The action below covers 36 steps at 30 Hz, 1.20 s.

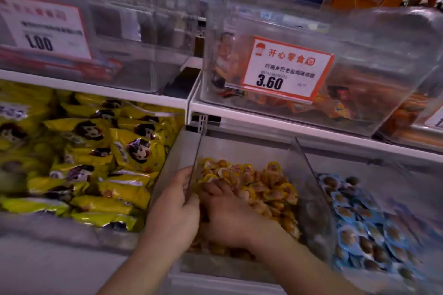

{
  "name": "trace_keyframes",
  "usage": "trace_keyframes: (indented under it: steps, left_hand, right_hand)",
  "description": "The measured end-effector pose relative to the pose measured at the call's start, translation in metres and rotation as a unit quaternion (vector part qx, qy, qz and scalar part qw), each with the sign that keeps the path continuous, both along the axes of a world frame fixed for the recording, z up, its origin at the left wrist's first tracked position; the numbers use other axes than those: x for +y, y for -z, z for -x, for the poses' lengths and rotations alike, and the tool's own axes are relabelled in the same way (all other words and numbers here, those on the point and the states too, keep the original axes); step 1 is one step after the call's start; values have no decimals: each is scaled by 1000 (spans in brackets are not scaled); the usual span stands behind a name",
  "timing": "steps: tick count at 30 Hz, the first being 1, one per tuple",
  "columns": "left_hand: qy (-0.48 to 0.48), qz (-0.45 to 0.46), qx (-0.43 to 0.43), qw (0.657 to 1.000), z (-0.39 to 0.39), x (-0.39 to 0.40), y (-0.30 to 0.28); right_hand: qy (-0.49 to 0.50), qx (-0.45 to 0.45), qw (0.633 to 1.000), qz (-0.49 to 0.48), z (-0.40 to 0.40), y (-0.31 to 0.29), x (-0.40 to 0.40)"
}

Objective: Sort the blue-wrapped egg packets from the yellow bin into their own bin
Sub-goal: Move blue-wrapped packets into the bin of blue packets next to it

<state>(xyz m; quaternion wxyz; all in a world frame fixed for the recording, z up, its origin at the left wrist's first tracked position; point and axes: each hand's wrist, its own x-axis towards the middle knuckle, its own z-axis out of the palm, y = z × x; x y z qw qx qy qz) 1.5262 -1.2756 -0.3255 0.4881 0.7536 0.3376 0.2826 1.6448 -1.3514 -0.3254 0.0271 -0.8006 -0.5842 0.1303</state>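
The bin of blue-wrapped egg packets (364, 218) lies to the right of the yellow bin (309, 189). The right hand (230, 213) is nearer, buried among yellow packets (its grasp cannot be told); the bin's wall is gripped by the left hand (175, 208).

Left hand (173, 208) grips the clear left wall of the middle bin (309, 175), thumb outside, fingers curled over the edge. Right hand (227, 218) is down in the yellow packets (271, 189), fingers buried, so can't tell if it's got one. Next bin to the right is full of blue packets (359, 227). On the left, a big pile of yellow bags (91, 155) with a cartoon face. Shelf (311, 124) above carries a clear box (359, 93) with a 3.60 price tag (286, 70), and another tag (43, 29) reading 1.00 further left.
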Motion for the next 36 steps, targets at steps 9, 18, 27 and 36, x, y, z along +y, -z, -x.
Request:
trace_keyframes:
  steps: [9, 18, 27, 36]
  left_hand:
    - [21, -32, 29, 999, 7, -1, -8]
    - [12, -40, 31, 999, 4, -2, -9]
    - [19, -44, 27, 998, 8, -4, -9]
    - [32, -32, 18, 999, 9, 0, -9]
  right_hand:
    - [5, -176, 983, 59, -106, -11, 13]
    - [-2, -130, 990, -54, -81, -23, 12]
    - [-87, -181, 977, 72, -60, 8, 29]
    - [-4, -160, 981, 111, -131, -17, 7]
